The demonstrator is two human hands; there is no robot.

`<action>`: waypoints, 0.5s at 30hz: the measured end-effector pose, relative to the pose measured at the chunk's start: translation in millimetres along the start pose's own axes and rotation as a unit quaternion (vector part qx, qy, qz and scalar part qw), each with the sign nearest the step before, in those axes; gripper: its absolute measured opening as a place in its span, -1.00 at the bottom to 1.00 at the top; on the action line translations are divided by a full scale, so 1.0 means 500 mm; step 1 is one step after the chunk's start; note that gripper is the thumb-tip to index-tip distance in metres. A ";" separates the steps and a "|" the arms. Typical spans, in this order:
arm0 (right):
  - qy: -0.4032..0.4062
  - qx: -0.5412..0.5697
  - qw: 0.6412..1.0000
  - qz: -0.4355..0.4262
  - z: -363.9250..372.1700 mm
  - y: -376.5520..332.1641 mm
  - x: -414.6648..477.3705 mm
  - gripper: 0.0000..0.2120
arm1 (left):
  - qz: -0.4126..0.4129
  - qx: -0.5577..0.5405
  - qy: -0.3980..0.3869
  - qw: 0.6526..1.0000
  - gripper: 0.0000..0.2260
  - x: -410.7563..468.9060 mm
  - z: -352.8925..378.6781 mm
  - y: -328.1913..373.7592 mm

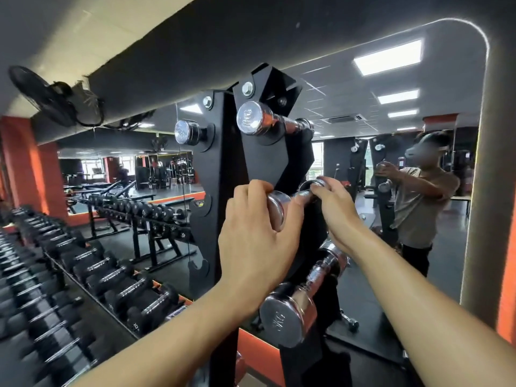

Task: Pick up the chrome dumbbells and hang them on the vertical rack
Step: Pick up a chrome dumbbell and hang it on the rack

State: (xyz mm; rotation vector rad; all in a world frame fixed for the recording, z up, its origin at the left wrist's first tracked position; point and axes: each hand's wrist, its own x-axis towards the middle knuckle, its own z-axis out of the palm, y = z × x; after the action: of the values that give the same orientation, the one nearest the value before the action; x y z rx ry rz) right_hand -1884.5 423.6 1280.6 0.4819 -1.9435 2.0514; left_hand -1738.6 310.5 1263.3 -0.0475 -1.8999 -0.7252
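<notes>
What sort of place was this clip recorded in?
A commercial gym's free-weights area, apparently: long rows of black dumbbells, a black vertical rack holding chrome dumbbells, and a large wall mirror.

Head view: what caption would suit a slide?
Left hand and right hand hold a shiny chrome dumbbell at the black vertical metal rack, between upper dumbbell and lower dumbbell.

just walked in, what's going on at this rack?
A person holds a chrome dumbbell at a middle slot of the vertical rack. The left hand grips its near head and the right hand grips the far end. A top dumbbell and a lower dumbbell already hang there. I can't tell if the held one is seated.
</notes>
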 end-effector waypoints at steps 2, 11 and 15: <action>0.006 0.004 1.000 -0.005 0.002 0.005 -0.004 -0.53 | 0.004 -0.010 0.002 1.000 -0.66 -0.003 0.002 -0.001; 0.046 -0.045 0.997 -0.049 -0.040 -0.031 -0.056 -0.59 | -0.029 -0.098 -0.012 0.995 -0.65 -0.004 -0.033 0.015; 0.091 -0.077 0.987 -0.104 -0.047 -0.071 -0.112 -0.73 | -0.004 -0.145 -0.003 0.989 -0.77 -0.002 -0.073 0.032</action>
State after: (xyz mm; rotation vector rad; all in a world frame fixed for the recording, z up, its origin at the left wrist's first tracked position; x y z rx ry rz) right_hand -1820.1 450.6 1288.0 0.4269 -1.8415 1.7383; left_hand -1702.4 305.2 1279.5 -0.2249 -1.7875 -1.0039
